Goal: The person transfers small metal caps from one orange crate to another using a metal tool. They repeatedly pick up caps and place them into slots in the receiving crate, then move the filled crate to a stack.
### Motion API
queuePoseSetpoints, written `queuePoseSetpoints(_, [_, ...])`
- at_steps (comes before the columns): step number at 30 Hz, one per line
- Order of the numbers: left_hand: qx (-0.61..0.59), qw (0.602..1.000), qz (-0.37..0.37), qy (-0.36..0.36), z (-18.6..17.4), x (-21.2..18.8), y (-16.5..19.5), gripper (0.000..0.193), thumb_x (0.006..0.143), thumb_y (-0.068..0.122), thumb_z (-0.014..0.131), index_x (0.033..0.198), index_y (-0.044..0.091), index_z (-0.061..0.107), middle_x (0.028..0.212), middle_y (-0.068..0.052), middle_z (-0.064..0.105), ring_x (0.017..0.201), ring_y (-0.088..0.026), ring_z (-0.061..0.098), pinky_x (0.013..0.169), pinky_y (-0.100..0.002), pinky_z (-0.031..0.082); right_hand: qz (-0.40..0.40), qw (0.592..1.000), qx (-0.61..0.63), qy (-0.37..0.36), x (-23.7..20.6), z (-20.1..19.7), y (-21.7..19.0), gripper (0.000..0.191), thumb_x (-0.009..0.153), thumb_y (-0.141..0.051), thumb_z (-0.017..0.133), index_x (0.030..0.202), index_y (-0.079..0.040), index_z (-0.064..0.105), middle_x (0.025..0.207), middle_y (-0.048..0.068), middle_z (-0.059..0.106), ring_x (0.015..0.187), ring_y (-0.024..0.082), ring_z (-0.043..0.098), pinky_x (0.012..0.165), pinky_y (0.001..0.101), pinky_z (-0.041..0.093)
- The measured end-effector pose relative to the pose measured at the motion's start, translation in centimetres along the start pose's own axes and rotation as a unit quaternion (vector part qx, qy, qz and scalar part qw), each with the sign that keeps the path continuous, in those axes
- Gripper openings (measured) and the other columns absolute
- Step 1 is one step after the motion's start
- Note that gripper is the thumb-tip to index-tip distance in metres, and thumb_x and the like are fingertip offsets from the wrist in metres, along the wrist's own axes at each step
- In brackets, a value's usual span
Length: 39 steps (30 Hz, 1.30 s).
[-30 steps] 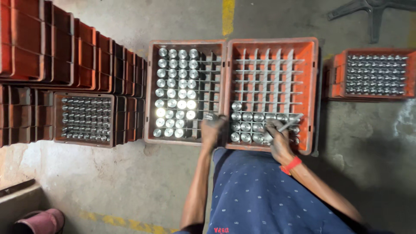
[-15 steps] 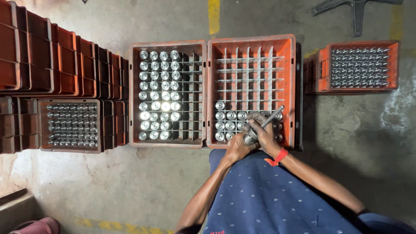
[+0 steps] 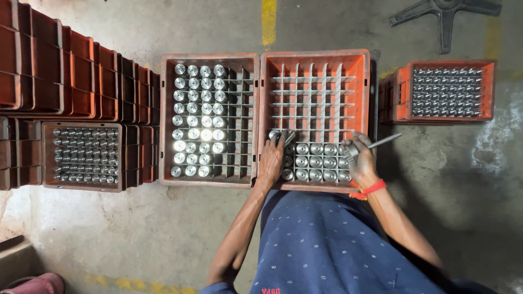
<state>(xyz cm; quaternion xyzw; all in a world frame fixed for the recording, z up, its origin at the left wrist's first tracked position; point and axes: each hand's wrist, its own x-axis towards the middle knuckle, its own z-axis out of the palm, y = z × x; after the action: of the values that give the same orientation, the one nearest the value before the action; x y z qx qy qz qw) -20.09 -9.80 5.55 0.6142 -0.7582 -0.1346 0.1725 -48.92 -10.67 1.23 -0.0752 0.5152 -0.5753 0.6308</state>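
From the head camera, looking straight down, the person is sitting or crouching over two orange divided crates lying side by side on a concrete floor (image 3: 136, 228). The left hand (image 3: 271, 158) is resting on the near left part of the right crate (image 3: 316, 57), its fingers closing on a shiny metal cylinder (image 3: 275, 134) that is sitting at the left end of a grid row; just beside it, two rows of like cylinders (image 3: 316, 162) are filling the nearest cells, while the cells farther away are showing only bare white dividers. The right hand (image 3: 362, 160), wearing a red band (image 3: 370, 189) at the wrist, is gripping a metal part with a thin rod (image 3: 381, 142) that is sticking out over the crate's right wall. The left crate (image 3: 210, 57), touching the right one, is holding upright cylinders in its left four columns, bright glare lying on several. Left of it, stacked empty orange crates (image 3: 65, 71) are crowding the floor, with one filled crate (image 3: 81, 155) among them. Well apart on the right, another filled crate (image 3: 447, 90) is standing, and a dark star-shaped chair base (image 3: 444, 13) is lying beyond it. The person's blue dotted garment (image 3: 327, 245) is covering the lower middle.
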Motion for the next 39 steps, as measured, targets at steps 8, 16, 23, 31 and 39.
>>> queuePoseSetpoints(8, [-0.178,0.977,-0.099,0.066,-0.5,-2.7,-4.5,0.047,0.083,-0.007,0.071,0.126,0.012,0.066,0.112,-0.019,0.07,0.106,-0.043,0.064,0.089,-0.049,0.051,0.02,1.0,-0.007,-0.008,-3.3,-0.4,4.1,0.016,0.101,0.004,0.05,0.111,-0.002,0.061,0.094,0.007,0.064,0.085,0.021,0.067,0.083,0.0372,0.058])
queuePoseSetpoints(16, [0.029,0.967,-0.24,0.08,-3.4,-7.9,-17.1,0.059,0.086,0.023,0.085,0.136,0.005,0.058,0.146,-0.038,0.038,0.136,-0.058,0.032,0.109,-0.067,0.025,0.027,0.996,-0.08,0.008,-5.4,-0.2,6.4,0.015,0.103,0.003,0.051,0.112,-0.002,0.062,0.096,0.008,0.064,0.087,0.02,0.068,0.086,0.0369,0.06])
queuePoseSetpoints(23, [-0.064,0.967,-0.211,0.126,-8.0,-7.2,-17.9,0.056,0.075,0.028,0.091,0.12,0.006,0.066,0.146,-0.029,0.048,0.138,-0.044,0.044,0.113,-0.05,0.039,0.044,0.994,-0.1,-0.019,-5.7,0.1,8.5,0.017,0.101,0.001,0.05,0.113,-0.001,0.063,0.099,0.009,0.065,0.086,0.02,0.07,0.084,0.0353,0.06])
queuePoseSetpoints(31, [-0.549,0.741,-0.374,0.101,-6.3,-3.7,-9.1,0.028,0.087,0.027,0.085,0.09,0.006,0.068,0.082,-0.008,0.067,0.07,-0.022,0.059,0.063,-0.035,0.047,0.081,0.986,-0.14,-0.03,-7.5,3.9,7.5,0.016,0.099,0.0,0.054,0.113,-0.002,0.062,0.101,0.009,0.064,0.087,0.019,0.07,0.08,0.0333,0.061])
queuePoseSetpoints(39, [-0.345,0.915,-0.195,-0.081,-1.6,-5.1,3.8,0.044,0.077,0.023,0.088,0.11,0.0,0.073,0.092,-0.02,0.076,0.084,-0.029,0.074,0.075,-0.041,0.057,0.008,0.994,-0.066,-0.089,-7.8,10.5,4.4,0.013,0.1,-0.002,0.056,0.113,-0.002,0.06,0.092,0.008,0.064,0.082,0.016,0.068,0.076,0.0315,0.061])
